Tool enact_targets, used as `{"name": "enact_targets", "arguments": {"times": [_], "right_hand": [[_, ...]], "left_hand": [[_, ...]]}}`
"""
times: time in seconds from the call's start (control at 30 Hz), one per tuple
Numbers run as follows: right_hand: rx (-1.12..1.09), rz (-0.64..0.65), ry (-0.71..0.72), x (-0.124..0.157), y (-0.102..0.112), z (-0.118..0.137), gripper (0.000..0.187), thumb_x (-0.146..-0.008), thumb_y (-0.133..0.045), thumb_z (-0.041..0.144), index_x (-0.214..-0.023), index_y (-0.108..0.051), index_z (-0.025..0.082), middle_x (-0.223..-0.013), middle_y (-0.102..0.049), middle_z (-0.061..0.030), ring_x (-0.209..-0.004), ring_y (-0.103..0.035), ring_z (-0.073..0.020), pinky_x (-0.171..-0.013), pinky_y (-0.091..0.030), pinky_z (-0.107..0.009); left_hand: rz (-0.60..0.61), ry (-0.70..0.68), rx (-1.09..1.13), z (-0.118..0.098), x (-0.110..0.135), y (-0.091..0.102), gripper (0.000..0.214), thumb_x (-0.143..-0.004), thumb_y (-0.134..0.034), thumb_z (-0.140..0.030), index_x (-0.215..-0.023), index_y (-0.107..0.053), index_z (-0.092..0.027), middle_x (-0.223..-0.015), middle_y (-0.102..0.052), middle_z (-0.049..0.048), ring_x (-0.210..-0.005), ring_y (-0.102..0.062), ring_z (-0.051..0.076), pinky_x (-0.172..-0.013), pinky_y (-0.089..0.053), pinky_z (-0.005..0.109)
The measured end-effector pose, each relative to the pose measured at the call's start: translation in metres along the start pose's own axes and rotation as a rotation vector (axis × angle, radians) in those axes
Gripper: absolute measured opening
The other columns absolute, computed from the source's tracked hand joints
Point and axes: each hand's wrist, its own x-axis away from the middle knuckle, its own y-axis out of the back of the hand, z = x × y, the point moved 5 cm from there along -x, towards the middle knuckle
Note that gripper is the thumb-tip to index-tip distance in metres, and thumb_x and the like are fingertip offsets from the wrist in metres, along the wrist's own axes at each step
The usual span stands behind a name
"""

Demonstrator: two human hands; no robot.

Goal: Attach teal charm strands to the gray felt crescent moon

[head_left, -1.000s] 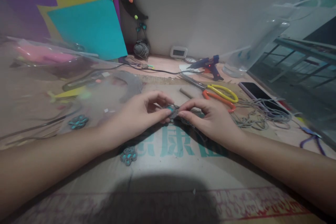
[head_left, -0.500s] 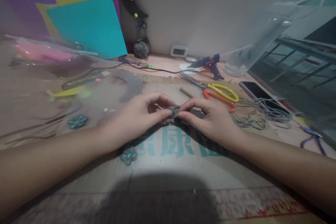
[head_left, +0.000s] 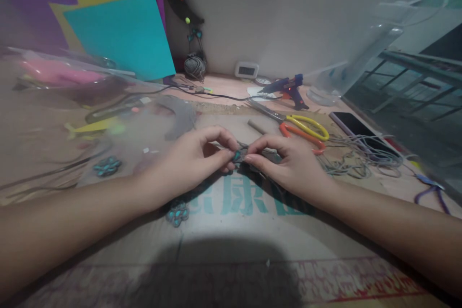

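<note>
Between my two hands is a small grey cord piece with a teal patch, partly covered by fingers. My left hand pinches its left side between thumb and fingertips. On the right side, the thumb and forefinger of my right hand are closed on the same piece. Grey strands run out near the fingers. A grey and teal cord flower lies on the board below my left wrist. Another such flower rests farther left, beyond my left forearm.
Scissors with yellow and orange handles lie behind my right hand. A blue glue gun stands behind them. To the right are a phone and tangled grey cord. A yarn ball sits by the wall.
The piece between my fingertips has turned slightly, so its teal patch shows more plainly now. Both hands stay in nearly the same place.
</note>
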Motion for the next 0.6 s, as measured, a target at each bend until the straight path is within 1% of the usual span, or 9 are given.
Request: {"name": "enact_targets", "arguments": {"times": [0.13, 0.23, 0.33, 0.6], "right_hand": [[0.002, 0.008, 0.005, 0.0, 0.001, 0.002, 0.01, -0.086, -0.071, 0.025, -0.08, -0.072, 0.017, -0.074, -0.074, -0.0009, -0.066, -0.066, -0.0144, -0.062, -0.049, -0.026], [0.009, 0.014, -0.001, 0.0, 0.0, 0.001, 0.009, -0.086, -0.071, 0.024, -0.08, -0.072, 0.017, -0.074, -0.074, -0.0006, -0.065, -0.065, -0.014, -0.062, -0.048, -0.025], [0.009, 0.008, 0.012, 0.0, 0.0, 0.0, 0.01, -0.086, -0.071, 0.025, -0.08, -0.072, 0.017, -0.074, -0.074, -0.0008, -0.065, -0.065, -0.0138, -0.062, -0.048, -0.025], [-0.029, 0.012, 0.052, 0.0, -0.001, 0.003, 0.007, -0.085, -0.072, 0.02, -0.081, -0.072, 0.015, -0.072, -0.074, -0.0001, -0.063, -0.064, -0.0109, -0.06, -0.048, -0.021]], "left_hand": [[0.011, 0.009, -0.072, -0.002, 0.0, -0.001, 0.017, -0.087, -0.069, -0.036, -0.094, -0.066, -0.021, -0.083, -0.072, 0.0005, -0.076, -0.069, 0.016, -0.065, -0.052, 0.026], [0.016, 0.001, -0.082, -0.006, 0.0, -0.002, 0.02, -0.084, -0.072, -0.038, -0.092, -0.065, -0.02, -0.081, -0.07, 0.0002, -0.073, -0.067, 0.015, -0.059, -0.049, 0.024], [0.009, -0.007, -0.096, -0.008, 0.0, -0.002, 0.018, -0.083, -0.072, -0.034, -0.088, -0.063, -0.02, -0.077, -0.068, -0.0011, -0.069, -0.064, 0.013, -0.056, -0.046, 0.022], [0.016, -0.03, -0.108, -0.01, 0.0, -0.003, 0.011, -0.086, -0.069, -0.027, -0.084, -0.061, -0.02, -0.073, -0.065, -0.0044, -0.063, -0.058, 0.008, -0.055, -0.043, 0.019]]}}
